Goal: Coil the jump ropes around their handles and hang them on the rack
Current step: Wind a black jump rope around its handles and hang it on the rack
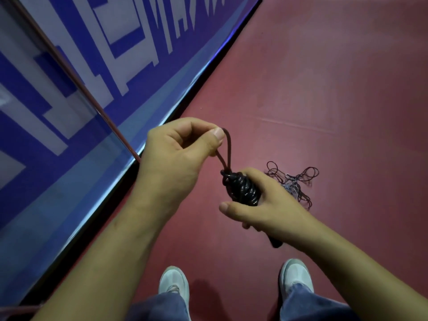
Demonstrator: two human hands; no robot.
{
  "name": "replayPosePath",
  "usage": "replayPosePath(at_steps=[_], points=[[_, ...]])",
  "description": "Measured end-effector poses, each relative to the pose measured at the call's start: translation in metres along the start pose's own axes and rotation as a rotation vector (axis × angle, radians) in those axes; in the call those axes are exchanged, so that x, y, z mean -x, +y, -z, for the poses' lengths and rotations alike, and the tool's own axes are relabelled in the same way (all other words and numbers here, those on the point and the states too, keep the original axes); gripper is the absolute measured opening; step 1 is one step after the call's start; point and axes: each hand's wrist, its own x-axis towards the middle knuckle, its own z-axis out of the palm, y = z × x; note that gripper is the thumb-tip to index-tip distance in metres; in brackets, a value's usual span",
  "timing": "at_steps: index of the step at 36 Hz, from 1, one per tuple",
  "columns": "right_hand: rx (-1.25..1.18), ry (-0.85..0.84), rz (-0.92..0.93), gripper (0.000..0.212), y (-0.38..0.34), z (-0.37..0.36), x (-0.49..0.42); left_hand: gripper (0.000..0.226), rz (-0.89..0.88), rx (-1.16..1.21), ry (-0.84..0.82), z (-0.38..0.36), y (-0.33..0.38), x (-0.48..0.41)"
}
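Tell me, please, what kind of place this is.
Probably an indoor sports hall or gym. The red floor looks like a sports surface, a blue barrier with large white lettering runs along its edge, and a tangle of thin ropes lies on it beyond the coiled jump rope being held.

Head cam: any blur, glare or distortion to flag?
Head view: glare streaks along the glossy base strip of the blue-and-white lettered wall banner; the black coiled jump rope glints yet reads sharp; the tangled thin ropes on the red floor look soft.
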Motion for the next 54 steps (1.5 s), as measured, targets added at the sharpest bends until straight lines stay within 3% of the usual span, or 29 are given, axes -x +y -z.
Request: replayPosePath(at_steps=[8, 15, 18, 22, 28, 34, 44, 54], points=[[-0.021, 0.052, 0.138, 0.035, -0.055, -0.008, -0.019, 0.008, -0.072, -0.098, -0.023, 0.029, 0.055, -0.026], [0.109, -0.061, 0.206, 0.047, -0.138, -0.026, -0.036, 0.01, -0.067, -0.358, -0.033, 0.084, 0.125, -0.036], [0.143, -0.075, 0.27, 0.039, -0.183, -0.039, -0.045, 0.006, -0.089, -0.518, -0.03, 0.115, 0.161, -0.041], [0.047, -0.06, 0.368, 0.014, -0.243, -0.058, -0.06, 0.005, -0.106, -0.602, 0.018, 0.16, 0.208, -0.051], [-0.051, -0.051, 0.463, 0.016, -0.317, -0.092, -0.087, 0.006, -0.114, -0.523, 0.158, 0.227, 0.254, -0.072], [-0.008, -0.056, 0.493, 0.026, -0.359, -0.131, -0.13, 0.009, -0.105, -0.537, 0.299, 0.287, 0.254, -0.101], [0.012, -0.03, 0.461, 0.026, -0.375, -0.186, -0.232, 0.006, -0.039, -0.785, 0.497, 0.35, 0.211, -0.166], [0.086, -0.032, 0.466, 0.032, -0.383, -0.221, -0.276, 0.007, 0.025, -0.964, 0.504, 0.378, 0.195, -0.202]])
